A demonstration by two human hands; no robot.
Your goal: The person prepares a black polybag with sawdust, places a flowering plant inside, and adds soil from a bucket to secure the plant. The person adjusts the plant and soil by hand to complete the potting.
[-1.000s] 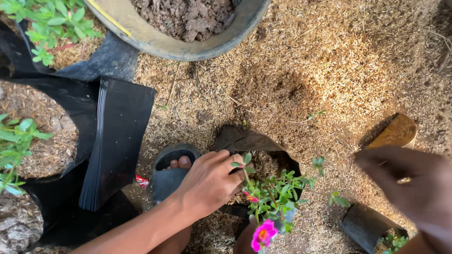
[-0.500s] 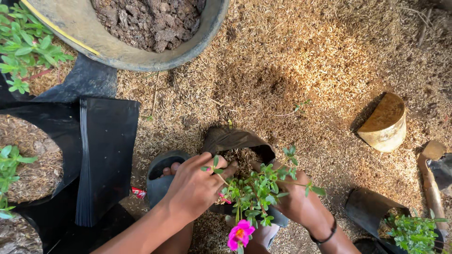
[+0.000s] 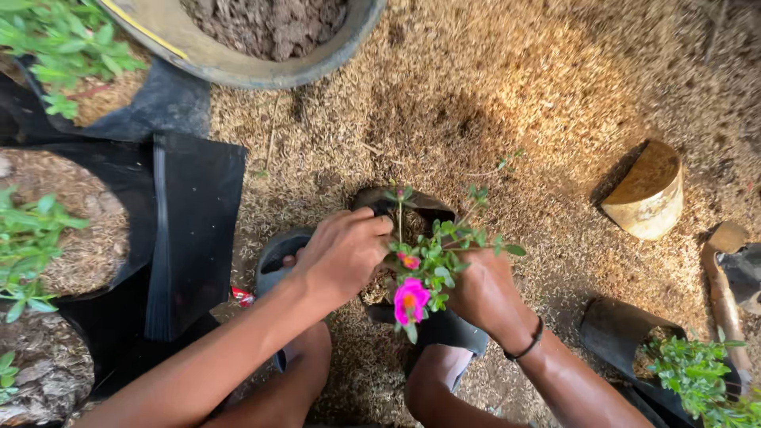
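A small green plant [image 3: 434, 255] with a pink flower [image 3: 410, 300] stands in a black grow bag [image 3: 379, 199] filled with husk, between my feet. My left hand [image 3: 342, 254] cups the bag's left side, fingers curled against the soil by the stem. Pressed against the right side is my right hand [image 3: 483, 295], partly hidden by the leaves; a dark band circles its wrist. Both hands rest on the bag and soil around the plant.
Ground is covered in rice husk. A big basin of soil [image 3: 261, 36] sits at the top. Flat black bags [image 3: 190, 230] and filled bags with seedlings [image 3: 47, 230] lie left. A tan tin can [image 3: 648, 190] lies right, another potted plant [image 3: 682, 368] bottom right.
My right hand came in from the far right and settled on the bag's right side. The view shifted, bringing the tin can into sight. My left hand stayed on the bag.
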